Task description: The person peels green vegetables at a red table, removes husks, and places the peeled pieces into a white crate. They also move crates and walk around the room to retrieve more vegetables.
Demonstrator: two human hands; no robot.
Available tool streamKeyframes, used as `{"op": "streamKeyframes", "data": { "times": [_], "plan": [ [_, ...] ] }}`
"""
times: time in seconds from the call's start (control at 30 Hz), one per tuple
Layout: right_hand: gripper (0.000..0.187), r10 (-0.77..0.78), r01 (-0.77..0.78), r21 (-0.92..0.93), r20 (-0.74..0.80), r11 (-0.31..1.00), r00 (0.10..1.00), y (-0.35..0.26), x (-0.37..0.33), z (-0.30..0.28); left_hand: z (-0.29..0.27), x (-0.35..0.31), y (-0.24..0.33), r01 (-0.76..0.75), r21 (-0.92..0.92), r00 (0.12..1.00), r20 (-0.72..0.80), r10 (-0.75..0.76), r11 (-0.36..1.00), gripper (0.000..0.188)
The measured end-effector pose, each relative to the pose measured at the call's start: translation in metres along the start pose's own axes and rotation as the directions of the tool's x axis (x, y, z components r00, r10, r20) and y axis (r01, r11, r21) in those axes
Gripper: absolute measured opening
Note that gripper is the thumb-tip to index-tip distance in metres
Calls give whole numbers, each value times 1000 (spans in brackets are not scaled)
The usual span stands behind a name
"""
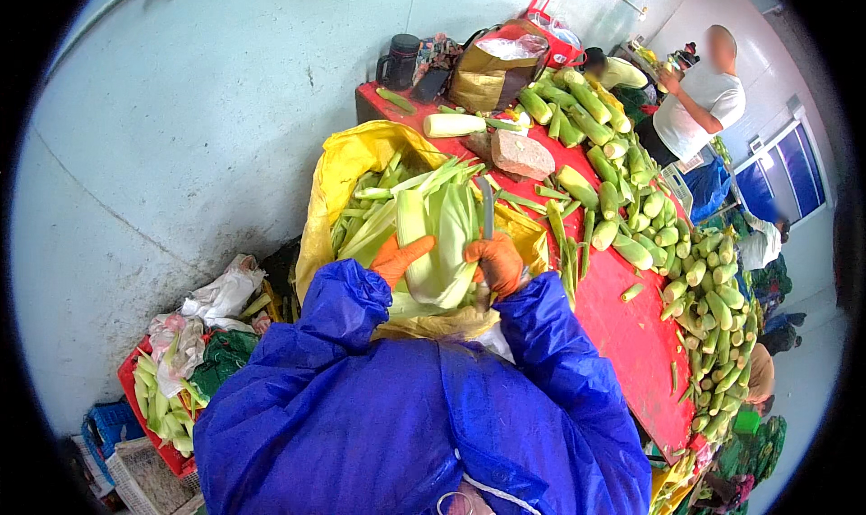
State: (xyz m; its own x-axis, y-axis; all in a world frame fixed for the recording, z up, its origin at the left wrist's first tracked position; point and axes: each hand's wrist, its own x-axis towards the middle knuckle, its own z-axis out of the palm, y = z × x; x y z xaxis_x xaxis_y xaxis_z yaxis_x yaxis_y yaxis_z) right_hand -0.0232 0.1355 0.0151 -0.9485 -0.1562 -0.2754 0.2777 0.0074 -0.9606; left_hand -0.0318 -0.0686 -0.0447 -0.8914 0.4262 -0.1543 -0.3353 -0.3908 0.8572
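Left gloved hand (400, 258) grips the corn cob (440, 244) over the yellow sack (347, 168), right hand (496, 262) closed on the knife (487, 213), so probably best to slice away from those fingers.

Orange-gloved hands (451, 261), pale green corn husk (442, 244), yellow sack (347, 168), red table (627, 330), blue sleeves (347, 312)

A red desk (631, 335) carries a long heap of green corn cobs (695, 289) along its right edge. Near its far end lie a pinkish stone block (521, 152) and a peeled pale cob (454, 124); a dark mug (399, 60) and a brown bag (492, 73) stand at the far corner. A person in a white shirt (699, 109) stands beyond. On the floor to the left, a red crate (149, 407) holds husks.
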Motion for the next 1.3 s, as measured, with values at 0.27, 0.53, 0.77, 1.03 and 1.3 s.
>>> {"op": "streamKeyframes", "data": {
  "times": [0.27, 0.53, 0.77, 1.03, 1.3],
  "plan": [
    [30, -59, -88, -525, -256, 846, 965, 25, 57, -67, -15, -1, -11, -64, -94, 994, 79, 72, 993, 68],
    [73, -509, 436, -608, 60, 664, 859, -6, 2, 2, 19, 8, -1, -222, 189, 953, 249, 172, 957, 67],
    [52, -71, 26, -133, -346, 991, 935, -27, -122, -62, 76, 40, -29, -292, 307, 849, 520, 97, 906, 86],
    [37, 115, -255, 24, -930, 967, 349, 109, -328, -181, 127, 89, -63, -27, 318, 910, 400, -108, 948, 60],
    [36, 145, -92, 124, -952, 988, 270, 132, -275, -284, 167, 107, -71, 37, 384, 937, 307, -165, 923, 58]
  ]
}}
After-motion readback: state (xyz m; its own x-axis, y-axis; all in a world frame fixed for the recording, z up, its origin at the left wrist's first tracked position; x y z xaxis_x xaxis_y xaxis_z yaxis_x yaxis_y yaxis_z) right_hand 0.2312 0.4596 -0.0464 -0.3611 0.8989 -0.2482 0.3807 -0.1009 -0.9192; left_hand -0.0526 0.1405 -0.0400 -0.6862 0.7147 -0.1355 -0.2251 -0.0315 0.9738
